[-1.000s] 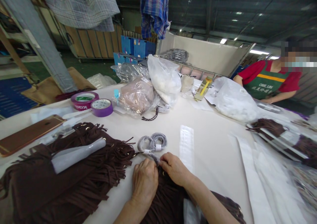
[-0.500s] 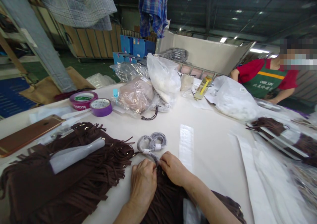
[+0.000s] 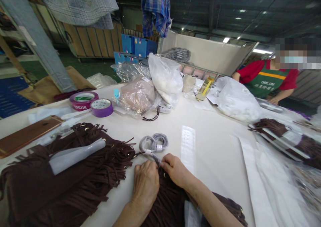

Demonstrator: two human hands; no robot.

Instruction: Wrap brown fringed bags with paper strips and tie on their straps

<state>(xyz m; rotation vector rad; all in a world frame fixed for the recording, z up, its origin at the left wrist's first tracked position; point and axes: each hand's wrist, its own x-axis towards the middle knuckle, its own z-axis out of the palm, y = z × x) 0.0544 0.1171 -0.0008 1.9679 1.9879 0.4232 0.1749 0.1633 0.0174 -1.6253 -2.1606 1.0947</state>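
Note:
A strap in greyish wrapping (image 3: 161,142) lies coiled in two loops on the table, with white bands round it. Its lower end runs in between my hands. My left hand (image 3: 147,179) is closed, fingers curled at that end; my right hand (image 3: 173,168) pinches there from the other side. What exactly sits between the fingertips is mostly hidden. Under my hands and wrists is a dark brown fringed bag (image 3: 167,203) with metal eyelets. Another brown fringed bag (image 3: 32,193) lies to the left, a rolled sheet of translucent wrapping (image 3: 77,156) on top.
A phone (image 3: 30,135) and two tape rolls (image 3: 101,111) lie at the left. Bagged goods (image 3: 140,95) and a white plastic bag (image 3: 165,80) stand behind. White strips (image 3: 255,180) and a wrapped brown bundle (image 3: 281,136) lie right. A person in a green apron (image 3: 268,81) stands beyond.
My hands stay almost in place at the strap's end, with only slight finger movement. The person at the right has shifted a little to the left.

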